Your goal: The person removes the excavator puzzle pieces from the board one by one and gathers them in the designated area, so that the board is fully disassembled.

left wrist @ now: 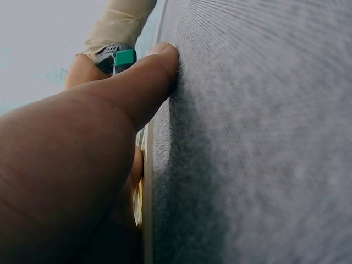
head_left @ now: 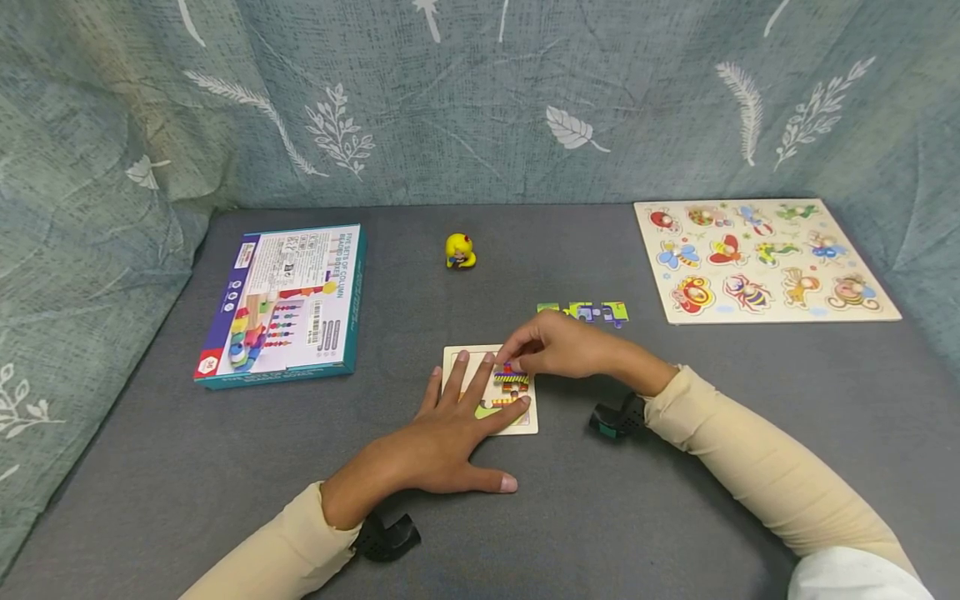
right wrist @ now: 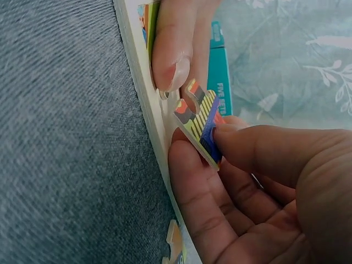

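Presently, the puzzle board (head_left: 533,423) is lying flat on the tabletop (head_left: 600,517), looking light and stiff, so it may be sliding easily. Your left hand (head_left: 450,442) is resting spread across it, fingers straight, gripping nothing. Your right hand (head_left: 566,346), fingers bent, is pinching the striped puzzle piece (right wrist: 202,122) tilted near the board. Probably this piece is feeling rigid and nearly weightless; its edges are offering the surest hold.
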Available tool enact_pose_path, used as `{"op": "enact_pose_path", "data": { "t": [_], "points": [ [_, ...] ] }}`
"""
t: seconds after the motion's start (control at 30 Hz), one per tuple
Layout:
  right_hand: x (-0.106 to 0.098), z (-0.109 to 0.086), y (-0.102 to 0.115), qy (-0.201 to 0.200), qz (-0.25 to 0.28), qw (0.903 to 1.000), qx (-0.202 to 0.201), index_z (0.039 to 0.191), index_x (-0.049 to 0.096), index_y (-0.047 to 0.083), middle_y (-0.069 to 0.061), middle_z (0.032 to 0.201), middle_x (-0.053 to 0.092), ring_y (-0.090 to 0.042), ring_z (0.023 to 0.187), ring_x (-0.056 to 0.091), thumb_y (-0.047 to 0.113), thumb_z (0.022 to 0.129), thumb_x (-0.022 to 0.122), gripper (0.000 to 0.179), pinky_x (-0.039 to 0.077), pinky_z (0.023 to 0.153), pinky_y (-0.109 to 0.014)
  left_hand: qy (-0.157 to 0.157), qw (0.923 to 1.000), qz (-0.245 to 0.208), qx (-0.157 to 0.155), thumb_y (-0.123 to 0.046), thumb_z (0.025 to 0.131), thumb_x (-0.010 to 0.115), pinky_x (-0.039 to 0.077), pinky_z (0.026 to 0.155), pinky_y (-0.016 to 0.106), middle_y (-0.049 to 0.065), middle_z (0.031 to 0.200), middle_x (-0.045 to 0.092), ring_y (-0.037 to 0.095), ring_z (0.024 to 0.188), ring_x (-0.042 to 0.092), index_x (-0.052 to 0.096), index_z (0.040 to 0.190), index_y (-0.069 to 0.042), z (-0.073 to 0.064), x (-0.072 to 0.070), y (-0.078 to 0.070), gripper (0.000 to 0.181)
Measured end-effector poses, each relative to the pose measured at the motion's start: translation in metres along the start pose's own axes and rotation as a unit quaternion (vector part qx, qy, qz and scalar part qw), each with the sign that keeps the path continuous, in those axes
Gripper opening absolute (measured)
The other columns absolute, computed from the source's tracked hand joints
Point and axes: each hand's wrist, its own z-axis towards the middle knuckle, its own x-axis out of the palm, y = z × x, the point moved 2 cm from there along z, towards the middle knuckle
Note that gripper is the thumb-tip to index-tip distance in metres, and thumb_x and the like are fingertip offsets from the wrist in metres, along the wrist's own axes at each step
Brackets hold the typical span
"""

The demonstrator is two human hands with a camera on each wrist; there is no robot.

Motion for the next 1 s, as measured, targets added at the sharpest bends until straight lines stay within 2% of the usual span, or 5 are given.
{"op": "enact_pose_path", "data": {
  "t": [0.43,0.63,0.87,1.0],
  "points": [
    [-0.005,-0.007,-0.002,-0.023,0.016,0.9996,0.011,0.101,0.072,-0.004,-0.007,0.092,0.071,-0.013,0.081,0.064,-0.006,0.090,0.061,0.016,0.053,0.072,-0.030,-0.005,1.0000,0.008,-0.002,-0.071,0.082,0.059,-0.013,0.107,0.061,0.010,0.160,-0.017,0.034,0.140,-0.029,0.023,0.154,-0.039,-0.001,-0.001,-0.001,0.087],
    [-0.009,-0.015,-0.007,-0.045,0.002,0.9984,0.033,0.100,0.074,-0.001,-0.004,0.091,0.071,-0.013,0.079,0.064,-0.005,0.091,0.062,0.016,0.053,0.070,-0.030,-0.004,0.9999,0.011,-0.007,-0.072,0.081,0.059,-0.012,0.108,0.060,0.010,0.161,-0.015,0.033,0.140,-0.028,0.024,0.154,-0.040,-0.001,-0.001,-0.002,0.087],
    [-0.016,-0.023,-0.010,-0.057,-0.009,0.9979,0.029,0.101,0.074,-0.001,-0.005,0.093,0.071,-0.013,0.077,0.063,-0.003,0.091,0.063,0.015,0.053,0.068,-0.029,0.006,0.9998,0.007,-0.017,-0.073,0.079,0.059,-0.014,0.107,0.059,0.008,0.161,-0.018,0.031,0.140,-0.030,0.022,0.153,-0.043,0.000,0.000,-0.001,0.088],
    [-0.020,-0.027,-0.012,-0.062,-0.011,0.9977,0.023,0.102,0.073,-0.002,-0.006,0.094,0.071,-0.014,0.074,0.062,-0.004,0.091,0.062,0.016,0.052,0.065,-0.028,0.000,0.9999,0.006,-0.012,-0.073,0.080,0.059,-0.014,0.107,0.059,0.009,0.161,-0.017,0.031,0.140,-0.029,0.022,0.153,-0.043,0.000,0.000,-0.001,0.088]
  ]
}}
